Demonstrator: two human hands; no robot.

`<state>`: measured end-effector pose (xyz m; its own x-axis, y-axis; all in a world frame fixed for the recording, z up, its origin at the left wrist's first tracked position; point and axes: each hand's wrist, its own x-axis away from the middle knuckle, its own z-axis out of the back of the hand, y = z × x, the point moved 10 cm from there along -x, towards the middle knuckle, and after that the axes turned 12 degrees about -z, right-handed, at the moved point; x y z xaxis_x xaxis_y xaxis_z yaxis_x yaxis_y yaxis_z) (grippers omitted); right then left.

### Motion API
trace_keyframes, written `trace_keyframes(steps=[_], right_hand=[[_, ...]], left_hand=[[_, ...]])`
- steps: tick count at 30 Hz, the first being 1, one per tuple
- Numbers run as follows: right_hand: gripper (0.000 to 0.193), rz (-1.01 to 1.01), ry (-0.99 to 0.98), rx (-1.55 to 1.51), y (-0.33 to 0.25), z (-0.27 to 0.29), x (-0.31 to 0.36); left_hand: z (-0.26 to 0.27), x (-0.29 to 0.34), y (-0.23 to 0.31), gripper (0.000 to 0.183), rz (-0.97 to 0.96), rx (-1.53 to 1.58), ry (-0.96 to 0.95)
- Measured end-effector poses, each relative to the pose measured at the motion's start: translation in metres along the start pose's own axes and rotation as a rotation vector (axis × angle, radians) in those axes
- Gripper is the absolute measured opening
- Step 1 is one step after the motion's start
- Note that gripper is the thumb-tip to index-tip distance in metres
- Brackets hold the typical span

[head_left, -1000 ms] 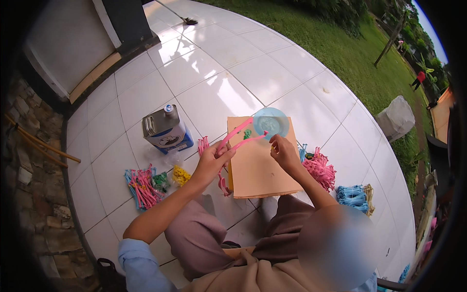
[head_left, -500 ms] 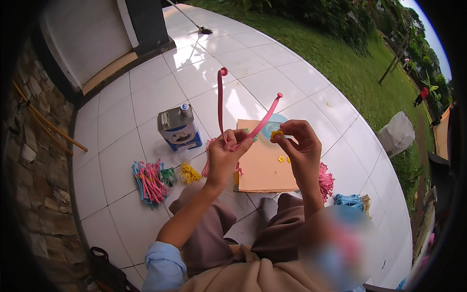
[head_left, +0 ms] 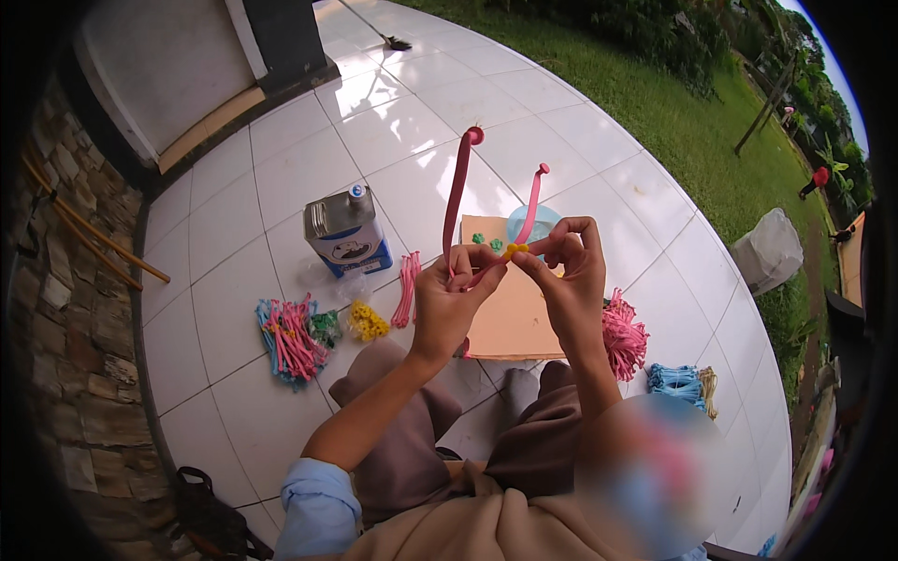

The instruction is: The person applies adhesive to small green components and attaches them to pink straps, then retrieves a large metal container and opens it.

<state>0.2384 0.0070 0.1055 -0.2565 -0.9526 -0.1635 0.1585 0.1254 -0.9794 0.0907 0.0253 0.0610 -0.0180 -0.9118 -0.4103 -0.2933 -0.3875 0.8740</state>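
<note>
My left hand (head_left: 449, 304) is raised in front of me and pinches two long pink balloons (head_left: 457, 196) that stand up from its fingers, one dark pink and one lighter (head_left: 533, 201). My right hand (head_left: 569, 276) is close beside it, its fingertips pinching a small yellow piece (head_left: 512, 250) against the balloons. Under both hands a tan cardboard sheet (head_left: 510, 323) lies on the white tiled floor (head_left: 393, 122), with a pale blue dish (head_left: 516, 222) and small green bits (head_left: 479, 239) at its far end.
A metal can with a blue label (head_left: 346, 229) stands left of the cardboard. Bundles of balloons lie around: mixed colours (head_left: 288, 337), yellow (head_left: 367, 323), pink (head_left: 407, 285), bright pink (head_left: 625, 337), light blue (head_left: 675, 383). A stone wall (head_left: 65, 309) is left, grass (head_left: 683, 112) beyond the tiles, a white bag (head_left: 769, 248) right.
Both hands lifted off the cardboard with the pink balloons, which now stand upright. A small yellow piece has come between my right fingertips, pressed at the balloons.
</note>
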Motion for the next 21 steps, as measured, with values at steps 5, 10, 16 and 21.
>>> trace_keyframes(steps=[5, 10, 16, 21], right_hand=[[0.040, 0.032, -0.025, 0.112, -0.0060, -0.0012, -0.0002], [0.040, 0.053, -0.022, 0.149, -0.0053, -0.0027, -0.0006], [0.039, 0.039, 0.004, 0.198, -0.0079, -0.0012, 0.0019], [0.053, 0.137, 0.054, 0.405, -0.0064, 0.0022, 0.0021]], left_hand=[[0.0013, -0.0003, 0.0005, 0.039, 0.006, -0.010, -0.019], [-0.0015, -0.0004, 0.0038, 0.039, -0.017, -0.038, -0.057], [-0.0045, 0.0003, 0.0004, 0.039, 0.006, 0.010, -0.104], [-0.0070, -0.0006, -0.0008, 0.038, 0.017, 0.015, -0.172]])
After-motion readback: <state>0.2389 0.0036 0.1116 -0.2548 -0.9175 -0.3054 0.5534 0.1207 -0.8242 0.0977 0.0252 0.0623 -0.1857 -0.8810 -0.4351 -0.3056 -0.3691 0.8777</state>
